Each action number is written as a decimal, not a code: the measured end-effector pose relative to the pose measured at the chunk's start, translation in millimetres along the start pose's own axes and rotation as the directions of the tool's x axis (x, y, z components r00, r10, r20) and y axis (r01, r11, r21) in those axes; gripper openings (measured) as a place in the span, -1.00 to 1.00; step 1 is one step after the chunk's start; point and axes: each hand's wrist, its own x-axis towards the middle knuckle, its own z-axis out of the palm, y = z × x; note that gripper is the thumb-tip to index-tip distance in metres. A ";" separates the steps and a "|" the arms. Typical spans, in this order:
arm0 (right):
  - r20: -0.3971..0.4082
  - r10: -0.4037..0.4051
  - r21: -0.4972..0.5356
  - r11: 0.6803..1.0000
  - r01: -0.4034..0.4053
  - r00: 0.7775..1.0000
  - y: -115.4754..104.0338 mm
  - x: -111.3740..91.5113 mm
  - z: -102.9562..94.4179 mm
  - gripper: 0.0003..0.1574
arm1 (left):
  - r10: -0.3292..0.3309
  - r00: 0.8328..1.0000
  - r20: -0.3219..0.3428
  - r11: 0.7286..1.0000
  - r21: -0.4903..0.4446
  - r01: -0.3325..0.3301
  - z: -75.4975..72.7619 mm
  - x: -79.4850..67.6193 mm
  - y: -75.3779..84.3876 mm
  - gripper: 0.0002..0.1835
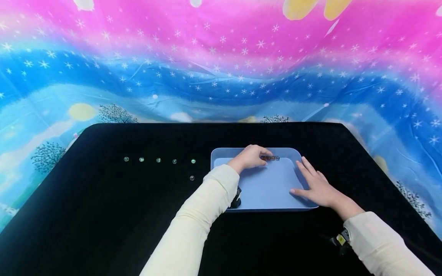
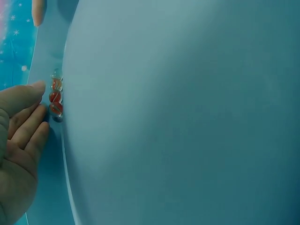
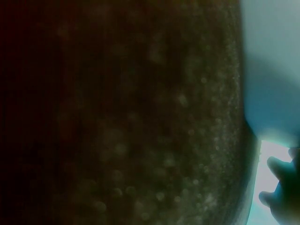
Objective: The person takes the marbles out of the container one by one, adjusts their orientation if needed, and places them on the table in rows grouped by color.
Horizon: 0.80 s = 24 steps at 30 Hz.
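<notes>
A row of several glass marbles [image 1: 272, 158] lies inside the blue tray [image 1: 266, 191], along its far side. Some have orange-red swirls, as the left wrist view shows on the marbles [image 2: 56, 97]. My left hand [image 1: 250, 156] reaches over the tray's left part, thumb and fingertips right at the left end of this row, with nothing gripped between them. Fairly straight fingers and a raised thumb show in the left wrist view. My right hand [image 1: 319, 188] rests with spread, straight fingers on the tray's right rim. Its fingers [image 3: 281, 187] appear dark in the right wrist view.
Left of the tray, several clear marbles [image 1: 158, 160] form a spaced line on the black tablecloth [image 1: 103, 211]. One more marble [image 1: 192, 178] sits nearer, below the line's right end. A patterned pink and blue cloth [image 1: 221, 76] hangs behind the table.
</notes>
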 end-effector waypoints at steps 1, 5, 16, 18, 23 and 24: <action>0.000 0.000 0.000 1.000 0.000 1.000 0.2 0.2 -0.1 0.17 | 0.002 1.000 0.001 1.000 -0.001 -0.002 -0.1 0.1 0.1 -0.66; -0.002 -0.001 -0.001 1.000 0.001 1.000 1.2 0.9 -0.2 0.17 | 0.007 1.000 0.003 1.000 0.005 -0.007 -0.9 -0.2 1.4 -0.67; 0.000 0.007 0.003 1.000 -0.007 1.000 0.9 0.7 -0.6 0.17 | 0.006 0.999 -0.035 0.992 0.127 -0.001 -0.8 -0.9 3.5 -0.71; 0.002 0.007 0.005 1.000 -0.007 1.000 1.1 0.7 -0.2 0.17 | -0.006 0.999 -0.037 0.991 0.136 0.010 -0.9 -1.7 2.9 -0.73; 0.005 0.008 0.003 1.000 -0.008 1.000 1.6 0.8 1.0 0.18 | -0.043 0.999 -0.033 0.991 0.128 0.047 -1.5 -4.7 1.8 -0.75; 0.006 0.010 0.002 1.000 -0.010 1.000 1.5 0.8 0.9 0.18 | -0.048 0.998 -0.035 0.991 0.124 0.052 -1.6 -5.3 1.9 -0.76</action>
